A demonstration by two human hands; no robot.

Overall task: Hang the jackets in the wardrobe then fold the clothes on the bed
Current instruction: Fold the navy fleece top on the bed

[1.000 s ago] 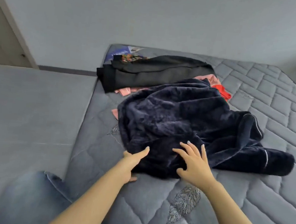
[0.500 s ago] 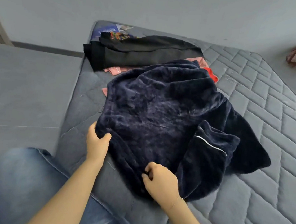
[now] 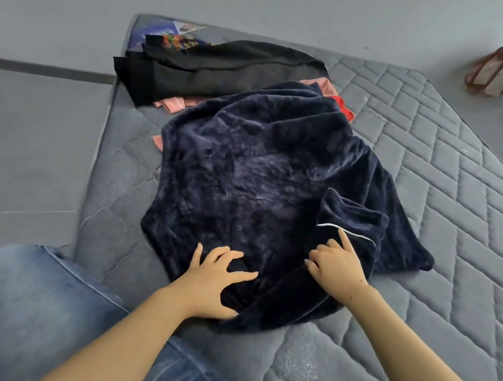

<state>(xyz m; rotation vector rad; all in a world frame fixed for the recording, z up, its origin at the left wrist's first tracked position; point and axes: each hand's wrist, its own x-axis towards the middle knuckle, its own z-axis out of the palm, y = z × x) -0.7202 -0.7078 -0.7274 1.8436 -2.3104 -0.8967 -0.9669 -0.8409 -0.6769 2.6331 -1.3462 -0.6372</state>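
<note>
Both hands lie released on the navy fleece garment (image 3: 254, 184) mid-frame: left hand (image 3: 214, 279) flattening its near hem, right hand (image 3: 336, 264) steadying the sleeve, likely smoothing before folding.

Your bare arms and denim

Your left hand (image 3: 213, 282) and right hand (image 3: 336, 264) show no sleeves or rings; faded blue jeans (image 3: 33, 307) with a stitched seam cover your leg.
</note>
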